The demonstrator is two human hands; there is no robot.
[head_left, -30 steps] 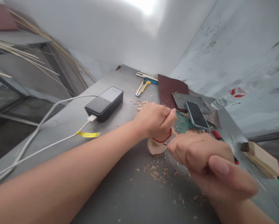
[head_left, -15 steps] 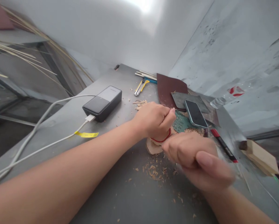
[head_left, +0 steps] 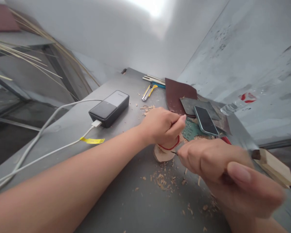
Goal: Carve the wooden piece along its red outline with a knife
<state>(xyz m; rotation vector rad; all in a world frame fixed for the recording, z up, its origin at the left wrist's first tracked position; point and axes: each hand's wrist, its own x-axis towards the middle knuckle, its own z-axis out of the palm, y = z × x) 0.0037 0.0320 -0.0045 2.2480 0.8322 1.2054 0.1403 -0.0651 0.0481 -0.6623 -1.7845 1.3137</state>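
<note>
A pale wooden piece [head_left: 163, 156] with a red line round it stands on the grey table, its lower part showing beneath my left hand [head_left: 162, 126]. The fingers of that hand are wrapped round its upper part. My right hand [head_left: 215, 161], blurred, is closed round a tool whose thin dark tip [head_left: 174, 152] sticks out toward the wood; the handle is hidden in the fist. Wood shavings [head_left: 163, 181] lie in front of the piece.
On the grey table [head_left: 126, 207] are a power bank [head_left: 109, 108] with a white cable, a yellow cutter [head_left: 149, 92], brown leather [head_left: 179, 94], a phone [head_left: 205, 120], a green mat [head_left: 191, 129] and a wooden block [head_left: 274, 166]. A plastic bottle [head_left: 239, 103] is at the right.
My right hand has moved right and toward me, away from the wood, and the dark tool tip now shows. My left hand keeps its hold. The whole view has shifted slightly.
</note>
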